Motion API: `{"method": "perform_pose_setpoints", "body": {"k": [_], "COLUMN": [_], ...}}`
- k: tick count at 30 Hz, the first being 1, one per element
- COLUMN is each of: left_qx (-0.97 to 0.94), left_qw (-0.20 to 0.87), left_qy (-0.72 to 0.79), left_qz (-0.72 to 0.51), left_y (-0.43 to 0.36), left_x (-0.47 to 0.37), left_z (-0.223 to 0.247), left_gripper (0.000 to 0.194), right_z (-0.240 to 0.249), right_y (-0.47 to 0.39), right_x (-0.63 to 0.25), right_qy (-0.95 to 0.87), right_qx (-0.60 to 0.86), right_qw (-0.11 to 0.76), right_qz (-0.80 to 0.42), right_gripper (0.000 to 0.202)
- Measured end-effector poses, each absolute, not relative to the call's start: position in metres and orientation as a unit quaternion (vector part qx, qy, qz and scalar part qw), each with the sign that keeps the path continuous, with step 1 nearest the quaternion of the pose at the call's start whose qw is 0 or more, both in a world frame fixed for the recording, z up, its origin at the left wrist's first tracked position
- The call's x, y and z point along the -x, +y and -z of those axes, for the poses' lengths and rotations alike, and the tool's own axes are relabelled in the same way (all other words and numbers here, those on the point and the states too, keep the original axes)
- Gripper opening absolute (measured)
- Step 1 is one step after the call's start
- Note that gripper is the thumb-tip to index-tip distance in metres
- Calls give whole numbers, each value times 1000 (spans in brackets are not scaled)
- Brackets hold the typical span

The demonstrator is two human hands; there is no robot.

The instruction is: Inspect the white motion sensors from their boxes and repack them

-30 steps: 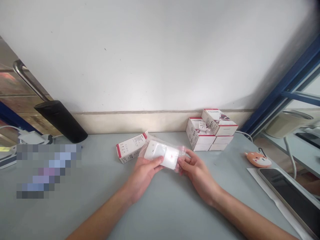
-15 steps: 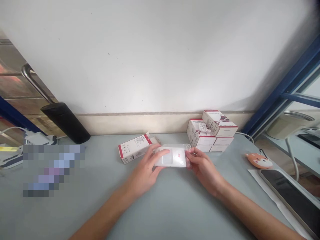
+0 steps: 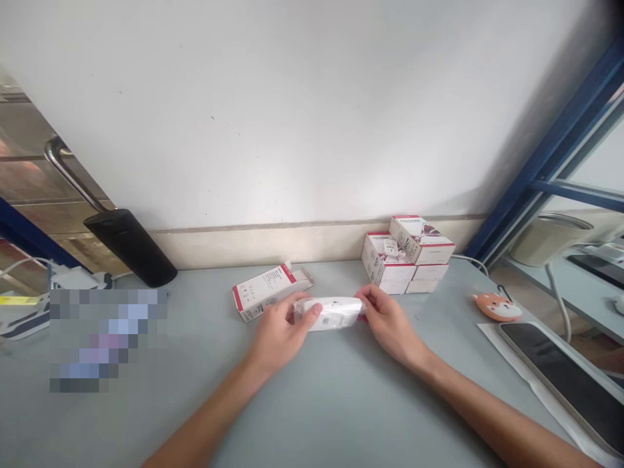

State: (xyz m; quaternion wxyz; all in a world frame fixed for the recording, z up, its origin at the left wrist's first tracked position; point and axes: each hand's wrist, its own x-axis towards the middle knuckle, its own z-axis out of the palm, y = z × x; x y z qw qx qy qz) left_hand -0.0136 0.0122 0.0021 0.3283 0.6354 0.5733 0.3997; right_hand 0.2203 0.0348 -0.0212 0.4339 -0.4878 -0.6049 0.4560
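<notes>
Both hands on the white device [image 3: 336, 315], which sits in clear wrap [image 3: 298, 310], held level between them over the middle of the table [image 3: 312, 409]. Can't tell if its underside touches the tabletop. Left hand [image 3: 280, 331] grips the left end, thumb across the near face. Right hand [image 3: 390, 325] has fingertips pinched on the wrap at the right end.

Open carton [image 3: 266, 289], white with red trim, lies just behind the left hand, flaps up at its right end. Box stack [image 3: 407, 257], same colours, stands behind the right hand near the wall [image 3: 292, 117]. Far right: orange animal-face pouch [image 3: 494, 307], then phone [image 3: 560, 383] on white paper [image 3: 517, 362]. Black object with bent metal tube [image 3: 131, 247] leans at back left.
</notes>
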Motion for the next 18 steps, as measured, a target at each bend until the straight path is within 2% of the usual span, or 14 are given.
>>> {"method": "perform_pose_setpoints", "body": {"k": [3, 11, 15, 18], "left_qx": [-595, -495, -341, -323], "left_qw": [399, 605, 749, 786], "left_qy": [570, 539, 452, 333], "left_qz": [-401, -314, -345, -410], "left_y": [12, 8, 9, 9], "left_x": [9, 7, 14, 18], "left_z": [-5, -22, -23, -29], "left_gripper": [47, 61, 52, 35], "right_z": [17, 15, 15, 16], "right_y": [33, 31, 29, 29], "right_x": [-220, -220, -221, -222], "right_qy": [-597, -602, -603, -598], "right_qx": [492, 482, 475, 478], "right_qw": [431, 456, 473, 482], "right_qz": [-465, -445, -433, -425], "right_gripper": [42, 47, 38, 26]}}
